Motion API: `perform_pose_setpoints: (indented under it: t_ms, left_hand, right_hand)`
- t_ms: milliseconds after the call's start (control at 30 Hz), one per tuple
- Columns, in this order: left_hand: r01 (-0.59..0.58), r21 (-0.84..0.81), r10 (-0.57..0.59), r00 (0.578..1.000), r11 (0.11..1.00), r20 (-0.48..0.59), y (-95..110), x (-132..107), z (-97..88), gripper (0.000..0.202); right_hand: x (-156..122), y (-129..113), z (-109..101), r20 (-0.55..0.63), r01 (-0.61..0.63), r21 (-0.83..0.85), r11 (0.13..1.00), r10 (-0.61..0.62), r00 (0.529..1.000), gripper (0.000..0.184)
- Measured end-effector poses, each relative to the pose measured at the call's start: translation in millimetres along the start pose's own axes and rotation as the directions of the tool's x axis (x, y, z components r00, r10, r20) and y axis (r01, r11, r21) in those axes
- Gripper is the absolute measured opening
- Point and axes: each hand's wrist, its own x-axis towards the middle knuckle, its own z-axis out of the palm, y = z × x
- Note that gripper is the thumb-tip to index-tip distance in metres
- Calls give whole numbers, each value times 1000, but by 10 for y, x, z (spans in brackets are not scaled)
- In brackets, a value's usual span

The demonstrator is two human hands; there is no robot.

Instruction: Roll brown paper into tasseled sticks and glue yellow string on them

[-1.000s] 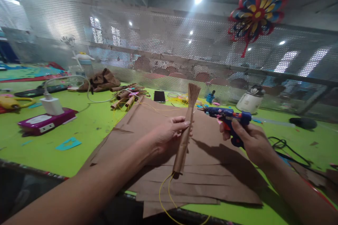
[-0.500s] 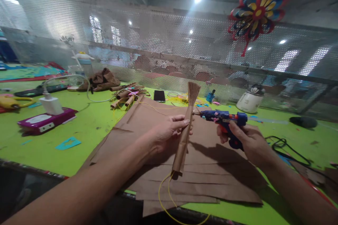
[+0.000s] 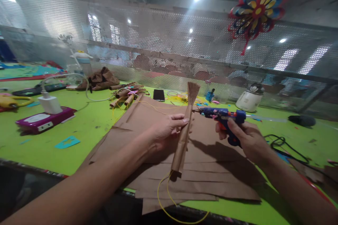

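Observation:
My left hand (image 3: 171,128) is closed around a rolled brown paper tube (image 3: 182,142) whose upper end is pleated and fans out. A yellow string (image 3: 158,197) loops from the tube's lower end. In my right hand (image 3: 245,135) is a blue hot glue gun (image 3: 224,114), a clear glue stick (image 3: 266,119) poking out of its back. The gun's nozzle points left at the tube, close to its edge just below the fan; whether they touch I cannot tell. Under both hands lie stacked brown paper sheets (image 3: 158,179).
Similar paper tubes (image 3: 124,96) lie in a pile at back left, near a phone (image 3: 158,95). A purple power strip (image 3: 44,119) with a white charger stands left. At right are a white kettle-like container (image 3: 249,98) and a black cable (image 3: 287,149). A paper flower (image 3: 258,11) hangs above.
Almost nothing differs. The view has shifted slightly, and both hands keep the paper tube and the glue gun in nearly the same places.

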Motion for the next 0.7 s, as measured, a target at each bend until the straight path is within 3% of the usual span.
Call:
perform_pose_setpoints:
  t_ms: [200, 467, 700]
  left_hand:
    - [10, -59, -11, 1000, 998, -25, 30, -39, 35, 19]
    - [-33, -59, 33, 999, 998, -8, 51, 26, -59, 10]
    - [-27, -66, 28, 1000, 997, 13, 29, 24, -51, 15]
  right_hand:
    - [-25, -22, -25, 63, 4, -34, 999, -1, 998, 44]
    - [-48, 3, -79, 171, 2, 27, 1000, -7, 985, 40]
    - [-12, 20, -38, 16, 46, 81, 996, -47, 999, 37]
